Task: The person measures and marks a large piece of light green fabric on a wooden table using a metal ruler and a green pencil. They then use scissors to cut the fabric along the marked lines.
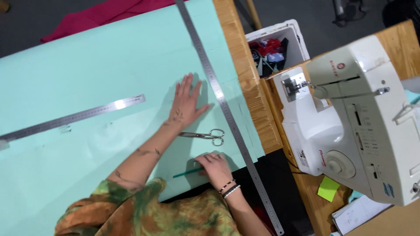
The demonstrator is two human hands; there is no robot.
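Observation:
A large mint-green sheet (87, 74) covers the wooden table (245, 74). My left hand (186, 104) lies flat on it, fingers spread, just left of a long steel ruler (227, 113) that runs diagonally across the sheet's right side. Silver scissors (204, 136) lie shut on the sheet between my two hands. My right hand (214, 168), with bracelets at the wrist, is closed on a green pencil (187, 174) near the sheet's near edge, the pencil pointing left.
A second steel ruler (74, 117) lies across the sheet at the left. A white sewing machine (363, 122) stands on a table at the right, with a green sticky note (328, 188) and papers below it. A white bin (280, 43) holds fabric scraps. Red cloth (100, 15) lies at the far edge.

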